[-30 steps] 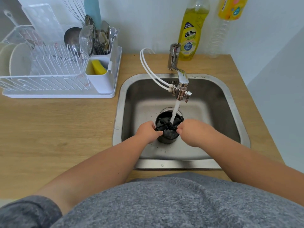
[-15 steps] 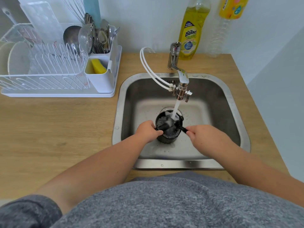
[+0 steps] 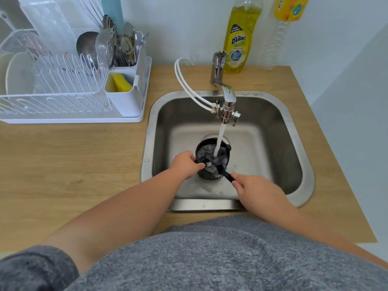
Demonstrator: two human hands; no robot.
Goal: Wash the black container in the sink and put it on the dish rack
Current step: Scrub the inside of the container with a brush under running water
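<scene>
The black container (image 3: 206, 174) stands upright in the steel sink (image 3: 270, 131), over the drain and full of foamy water. A stream from the tap (image 3: 228, 97) falls into it. My left hand (image 3: 185, 164) grips its left rim. Just right of the container, my right hand (image 3: 255, 189) pinches the end of a thin black handle (image 3: 227, 177) that slants into it; the far end is hidden in the foam. The white dish rack (image 3: 63, 87) sits on the counter to the left of the sink.
The rack holds plates at its left, a clear board, and a cutlery holder with utensils and a yellow sponge (image 3: 120, 82). A yellow dish soap bottle (image 3: 239, 36) and a clear bottle (image 3: 281, 32) stand behind the tap. Two white hoses (image 3: 189, 85) loop from the tap.
My right hand has drawn back toward me and to the right, pulling the black handle out of the container. Foam has risen in the container. My left hand stays on the rim.
</scene>
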